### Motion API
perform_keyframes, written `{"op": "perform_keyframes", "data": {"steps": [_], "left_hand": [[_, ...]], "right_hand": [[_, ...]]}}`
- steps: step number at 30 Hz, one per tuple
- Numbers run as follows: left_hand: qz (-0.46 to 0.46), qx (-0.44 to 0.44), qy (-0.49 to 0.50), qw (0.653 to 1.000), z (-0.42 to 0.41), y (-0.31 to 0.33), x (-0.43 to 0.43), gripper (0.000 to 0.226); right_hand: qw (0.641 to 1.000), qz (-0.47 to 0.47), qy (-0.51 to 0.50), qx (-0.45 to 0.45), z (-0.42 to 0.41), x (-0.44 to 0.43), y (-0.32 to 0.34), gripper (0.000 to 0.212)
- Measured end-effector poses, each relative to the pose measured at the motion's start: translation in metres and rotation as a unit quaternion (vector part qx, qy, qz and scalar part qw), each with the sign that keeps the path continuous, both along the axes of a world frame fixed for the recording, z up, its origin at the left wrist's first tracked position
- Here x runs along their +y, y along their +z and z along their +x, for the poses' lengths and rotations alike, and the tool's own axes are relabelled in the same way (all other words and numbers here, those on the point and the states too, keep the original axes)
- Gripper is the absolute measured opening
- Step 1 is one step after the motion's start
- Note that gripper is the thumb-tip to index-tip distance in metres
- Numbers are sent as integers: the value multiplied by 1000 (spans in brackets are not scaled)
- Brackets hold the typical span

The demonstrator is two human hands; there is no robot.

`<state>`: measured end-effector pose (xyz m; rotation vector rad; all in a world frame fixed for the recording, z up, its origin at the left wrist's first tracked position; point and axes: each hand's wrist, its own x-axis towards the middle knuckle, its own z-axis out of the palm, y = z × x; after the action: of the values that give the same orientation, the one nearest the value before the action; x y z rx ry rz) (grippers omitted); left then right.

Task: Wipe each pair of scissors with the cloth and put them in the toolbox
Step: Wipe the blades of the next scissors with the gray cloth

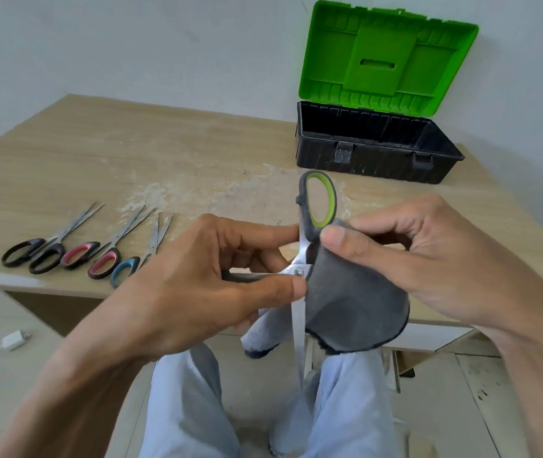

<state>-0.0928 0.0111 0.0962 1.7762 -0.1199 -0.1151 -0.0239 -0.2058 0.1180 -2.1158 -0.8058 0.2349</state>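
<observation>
One pair in play: green-handled scissors (297,312) in mid-air, handle away, tip toward lap; left hand (197,285) grip pinches the pivot, right hand (429,259) grip clamps cloth (356,305) on the shank. Open toolbox (362,160) ahead-right, nearer right hand.

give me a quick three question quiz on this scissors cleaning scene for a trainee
1. True or false: the toolbox has its lid shut.
2. Which hand grips the cloth? A) left B) right
3. How many pairs of scissors lie on the table?

Key:
1. False, the lid stands open.
2. B, the right hand; the left hand holds the green-handled scissors.
3. Three.
</observation>
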Motion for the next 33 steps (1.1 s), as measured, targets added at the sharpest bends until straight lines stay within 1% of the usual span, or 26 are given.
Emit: {"op": "perform_keyframes", "data": {"steps": [2,4,6,9,11,14,17,20,22,24,25,27,29,31,33], "left_hand": [[-11,-4,8,1000,-1,1,0,56],[-22,0,4,1000,-3,1,2,62],[-39,-2,-1,999,-5,1,5,66],[-47,-16,0,999,-6,2,8,68],[-51,-22,-5,998,-6,4,9,69],[-63,-31,-4,998,-8,5,12,69],[-66,-39,0,997,-10,6,16,70],[-49,-51,-15,997,-9,8,8,73],[-38,-58,-20,997,-6,8,3,74],[-40,-55,-18,997,-5,6,3,75],[-44,-51,-19,998,-5,6,5,76],[-52,-40,-20,998,-7,4,9,74],[-65,-35,-18,997,-9,3,13,66],[-76,-35,-18,996,-7,3,14,57],[-85,-33,-22,996,-4,4,11,52]], "right_hand": [[1000,-21,16,10,0,3,-5,48],[996,-49,54,41,0,-3,-5,51],[991,-66,89,73,2,-11,-1,45],[993,-48,67,80,6,-17,3,34],[995,-10,69,73,5,-17,0,20],[997,24,45,59,5,-21,0,22],[999,17,28,28,6,-29,4,32],[998,7,54,-9,-1,-21,5,28],[997,0,69,-22,-5,-10,0,31],[998,3,62,-20,-5,-5,-4,25],[998,6,60,-2,-5,-5,-3,19],[997,13,66,48,-6,-9,0,12],[996,25,55,72,-5,-13,4,15],[997,30,35,66,-3,-16,5,20],[997,36,27,55,-4,-13,4,21]]}}
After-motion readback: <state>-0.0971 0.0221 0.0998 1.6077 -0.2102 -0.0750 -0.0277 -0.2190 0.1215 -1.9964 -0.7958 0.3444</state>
